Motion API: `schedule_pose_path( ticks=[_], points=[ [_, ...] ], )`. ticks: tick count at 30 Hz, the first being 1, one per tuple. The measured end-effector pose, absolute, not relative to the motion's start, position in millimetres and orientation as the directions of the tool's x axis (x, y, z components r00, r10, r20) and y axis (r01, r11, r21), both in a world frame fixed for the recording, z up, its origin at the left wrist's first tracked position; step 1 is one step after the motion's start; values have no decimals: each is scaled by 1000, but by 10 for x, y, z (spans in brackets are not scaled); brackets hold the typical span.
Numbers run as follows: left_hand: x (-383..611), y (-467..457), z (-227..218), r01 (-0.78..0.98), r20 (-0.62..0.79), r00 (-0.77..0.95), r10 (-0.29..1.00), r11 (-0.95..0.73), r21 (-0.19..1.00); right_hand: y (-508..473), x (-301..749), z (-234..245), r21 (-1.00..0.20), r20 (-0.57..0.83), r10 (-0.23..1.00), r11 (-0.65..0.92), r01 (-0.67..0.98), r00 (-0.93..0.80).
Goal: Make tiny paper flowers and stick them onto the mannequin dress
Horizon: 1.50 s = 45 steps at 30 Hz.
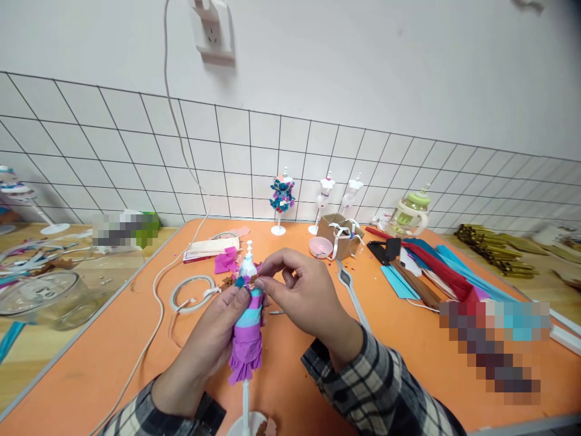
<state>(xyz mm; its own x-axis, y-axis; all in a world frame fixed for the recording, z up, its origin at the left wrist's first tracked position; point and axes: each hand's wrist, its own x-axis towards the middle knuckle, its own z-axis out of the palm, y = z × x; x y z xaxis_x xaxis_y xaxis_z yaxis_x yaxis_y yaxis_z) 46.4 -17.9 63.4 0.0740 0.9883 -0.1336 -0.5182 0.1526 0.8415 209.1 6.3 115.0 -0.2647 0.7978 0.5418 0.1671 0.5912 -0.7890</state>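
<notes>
A miniature dress form (247,339) stands upright before me, wrapped in purple and light blue crepe paper with a fringed purple hem. My left hand (222,324) is closed around its body, thumb in front, some fingers hidden behind. Small teal, purple and brown paper pieces (247,281) sit about its chest. My right hand (302,290) pinches thumb and forefinger at the right edge of that trim; what lies between the tips is too small to make out. The white stand base (247,424) shows at the bottom edge.
Behind lie a tape roll (172,297), a purple paper scrap (226,260), a pink bowl (320,247) and a cardboard box (340,233). A decorated dress form (282,195) stands by the wall. Coloured paper strips (454,272) lie right; a cable (157,290) runs along the left.
</notes>
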Motion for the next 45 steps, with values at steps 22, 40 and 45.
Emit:
schedule_pose_path(
  ticks=[22,40,45],
  points=[
    [338,-149,591,-314,-57,141,988,99,944,108,2203,1217,-493,702,622,776,394,-347],
    [371,-172,575,-554,-34,146,989,110,825,-77,2116,1194,-5,870,299,800,600,-391],
    [396,-179,600,-541,-14,137,990,87,836,-121,2093,1216,-71,890,322,798,599,-323]
  ],
)
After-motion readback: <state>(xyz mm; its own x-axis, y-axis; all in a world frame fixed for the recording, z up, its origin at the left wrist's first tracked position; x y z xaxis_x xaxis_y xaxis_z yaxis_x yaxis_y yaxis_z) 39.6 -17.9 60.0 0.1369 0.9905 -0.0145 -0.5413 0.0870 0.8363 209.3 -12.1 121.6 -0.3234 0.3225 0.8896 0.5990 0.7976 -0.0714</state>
